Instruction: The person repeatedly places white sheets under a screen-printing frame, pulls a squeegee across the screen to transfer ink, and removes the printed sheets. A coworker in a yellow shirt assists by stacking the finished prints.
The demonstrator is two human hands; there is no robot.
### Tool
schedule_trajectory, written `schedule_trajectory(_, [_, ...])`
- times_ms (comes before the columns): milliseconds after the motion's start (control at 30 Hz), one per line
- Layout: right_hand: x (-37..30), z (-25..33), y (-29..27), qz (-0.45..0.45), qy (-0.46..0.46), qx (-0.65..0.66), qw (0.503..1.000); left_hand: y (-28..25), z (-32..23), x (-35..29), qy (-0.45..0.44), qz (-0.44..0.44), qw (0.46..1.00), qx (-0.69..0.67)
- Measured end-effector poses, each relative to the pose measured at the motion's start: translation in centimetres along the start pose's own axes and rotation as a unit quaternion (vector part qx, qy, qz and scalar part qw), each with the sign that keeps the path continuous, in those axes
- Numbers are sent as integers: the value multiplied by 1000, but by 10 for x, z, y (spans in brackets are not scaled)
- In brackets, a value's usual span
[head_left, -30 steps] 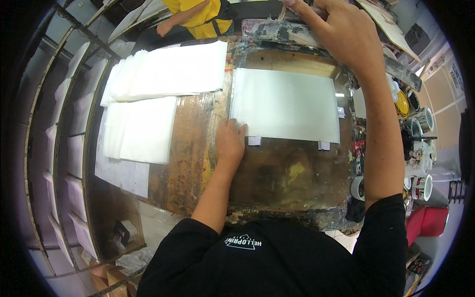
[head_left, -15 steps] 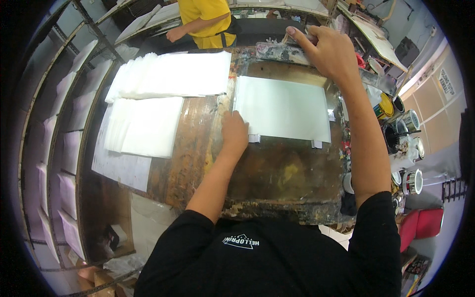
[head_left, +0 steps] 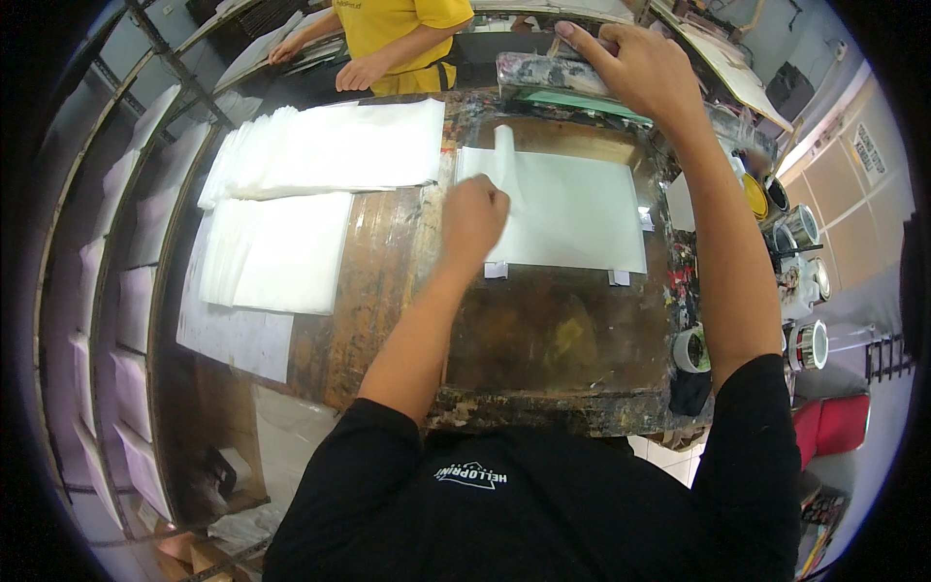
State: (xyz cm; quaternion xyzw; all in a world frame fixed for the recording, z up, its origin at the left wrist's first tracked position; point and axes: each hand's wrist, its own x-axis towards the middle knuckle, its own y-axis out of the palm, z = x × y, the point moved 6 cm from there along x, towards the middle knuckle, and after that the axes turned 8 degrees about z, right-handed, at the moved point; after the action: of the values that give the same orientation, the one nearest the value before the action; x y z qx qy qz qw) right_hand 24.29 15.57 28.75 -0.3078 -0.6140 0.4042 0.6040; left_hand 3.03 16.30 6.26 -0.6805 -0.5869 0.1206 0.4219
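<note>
Stained worktable (head_left: 383, 257); left grip (head_left: 475, 218) holds curled sheet (head_left: 548, 204), right grip (head_left: 640, 73) frame (head_left: 543, 76).

I find the head-worn left fisheye facing down, the worktable (head_left: 562, 339), left hand (head_left: 475, 218) and right hand (head_left: 648, 70) near.

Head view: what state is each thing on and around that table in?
Top sheet: left edge lifted and curled
Left hand: fingers closed on that sheet
Right hand: at the frame's edge, exact grip unclear
Stained frame: tilted up
Upper paper stack: fanned at left
Lower paper stack: fanned at left
Small tub: open, stained inside
</note>
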Motion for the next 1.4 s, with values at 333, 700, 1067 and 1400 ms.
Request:
schedule_trajectory(333, [4,7,-11,24,7,44,999,-89,83,5,-209,-128,909,336])
schedule_trajectory(700, [17,7,-18,81,26,45,995,170,-73,-75,129,208,956,164])
schedule_trajectory(1067, [17,3,-17,10,-6,-3,1000,176,-61,-60,98,217,967,86])
schedule_trajectory(1400, [8,1,-14,29,28,-1,999,155,-54,-12,-29,330,938,-104])
